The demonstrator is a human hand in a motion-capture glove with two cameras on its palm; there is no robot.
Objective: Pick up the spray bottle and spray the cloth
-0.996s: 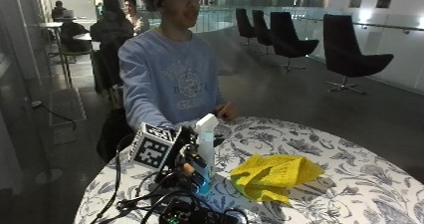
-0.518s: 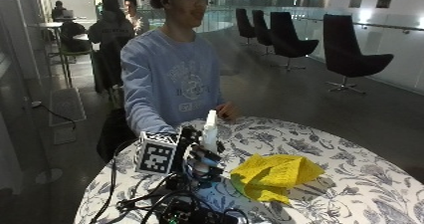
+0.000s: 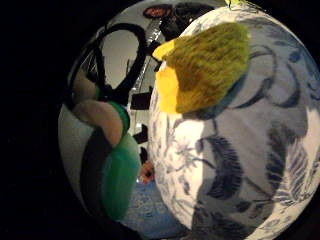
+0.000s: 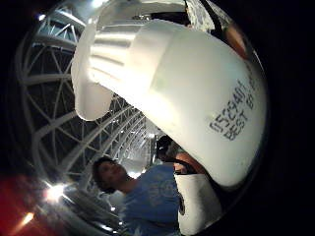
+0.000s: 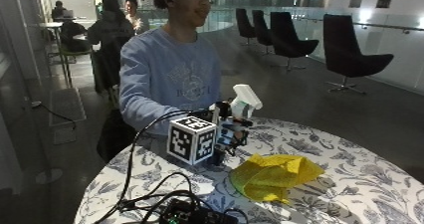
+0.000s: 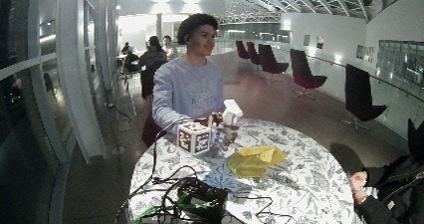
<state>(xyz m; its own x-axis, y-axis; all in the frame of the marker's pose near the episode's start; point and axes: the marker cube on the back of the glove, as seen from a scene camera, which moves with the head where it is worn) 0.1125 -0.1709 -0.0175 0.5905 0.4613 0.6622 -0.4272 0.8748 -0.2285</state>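
Note:
In the outside view my gloved right hand (image 5: 224,132) grips the spray bottle (image 5: 240,109) by its neck and holds it above the table, left of the cloth. Its white spray head (image 5: 246,98) tilts toward the cloth. The yellow cloth (image 5: 275,174) lies crumpled on the floral tablecloth (image 5: 344,184), below and to the right of the bottle. In the thumb side palm view, the white spray head (image 4: 187,98) fills the picture. The little finger side palm view shows the green bottle body (image 3: 120,175) under my fingers (image 3: 100,116), with the yellow cloth (image 3: 205,70) on the table beyond. In the wide view, bottle (image 6: 230,115) and cloth (image 6: 255,159) are close together.
A black device with several cables (image 5: 192,213) lies at the table's near edge, left of the cloth. The round table's edge (image 5: 99,184) curves close to the hand on the left. Bare tablecloth (image 5: 371,194) extends to the right of the cloth.
My hand has lifted the spray bottle and carried it to the right, toward the cloth. The spray head now tilts toward the cloth. The cloth has stayed put.

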